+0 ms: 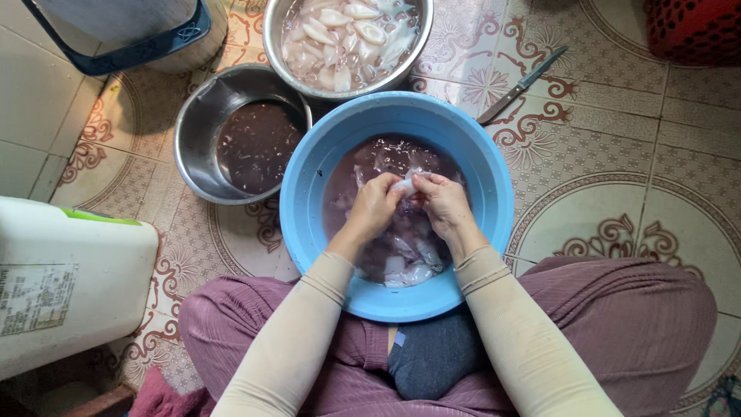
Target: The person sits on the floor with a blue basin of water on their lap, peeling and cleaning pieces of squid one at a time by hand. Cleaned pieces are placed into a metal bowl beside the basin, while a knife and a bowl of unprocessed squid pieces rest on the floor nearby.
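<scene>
A round blue basin (478, 166) sits on the tiled floor between my knees, holding dark purplish water and several pale squid pieces. Over its middle, my left hand (374, 207) and my right hand (444, 202) meet and both grip one small pale squid piece (405, 184) just above the water. My fingers are closed around it, and most of the piece is hidden by them.
A steel bowl (202, 123) with dark liquid stands left of the basin. Behind it is a steel bowl (423, 31) of cleaned white squid in water. A knife (522, 83) lies on the tiles at upper right. A white box (69, 286) stands at left, a red basket (695, 29) at top right.
</scene>
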A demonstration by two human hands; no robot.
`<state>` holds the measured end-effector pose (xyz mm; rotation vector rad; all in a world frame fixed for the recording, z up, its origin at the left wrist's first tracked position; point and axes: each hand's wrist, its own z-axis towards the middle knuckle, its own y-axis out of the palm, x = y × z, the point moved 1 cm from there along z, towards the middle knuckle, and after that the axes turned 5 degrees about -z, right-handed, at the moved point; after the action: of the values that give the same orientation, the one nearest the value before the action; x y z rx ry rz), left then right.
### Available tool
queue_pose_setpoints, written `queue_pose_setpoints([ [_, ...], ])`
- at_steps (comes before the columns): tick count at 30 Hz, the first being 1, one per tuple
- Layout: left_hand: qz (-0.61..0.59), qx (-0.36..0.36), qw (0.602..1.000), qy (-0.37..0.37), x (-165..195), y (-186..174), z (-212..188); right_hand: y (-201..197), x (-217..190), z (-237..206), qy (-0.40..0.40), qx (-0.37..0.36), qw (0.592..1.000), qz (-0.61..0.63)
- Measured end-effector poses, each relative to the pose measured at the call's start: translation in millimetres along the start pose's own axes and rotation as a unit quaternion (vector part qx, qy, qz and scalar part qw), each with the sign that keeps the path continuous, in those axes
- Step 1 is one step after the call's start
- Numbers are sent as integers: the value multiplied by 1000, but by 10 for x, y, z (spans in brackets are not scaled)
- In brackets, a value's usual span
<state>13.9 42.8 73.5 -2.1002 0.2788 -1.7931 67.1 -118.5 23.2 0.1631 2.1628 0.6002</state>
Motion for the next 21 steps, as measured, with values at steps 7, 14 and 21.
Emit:
queue_pose_setpoints([
  [7,265,68,960,-59,-371,-23,-156,-45,-172,-98,-11,52,998,38],
  [14,172,91,977,89,22,-349,-36,221,-273,-279,103,-39,994,1],
  [21,-54,-8,996,77,333,-183,-48,120,-91,-207,8,-106,982,-157],
])
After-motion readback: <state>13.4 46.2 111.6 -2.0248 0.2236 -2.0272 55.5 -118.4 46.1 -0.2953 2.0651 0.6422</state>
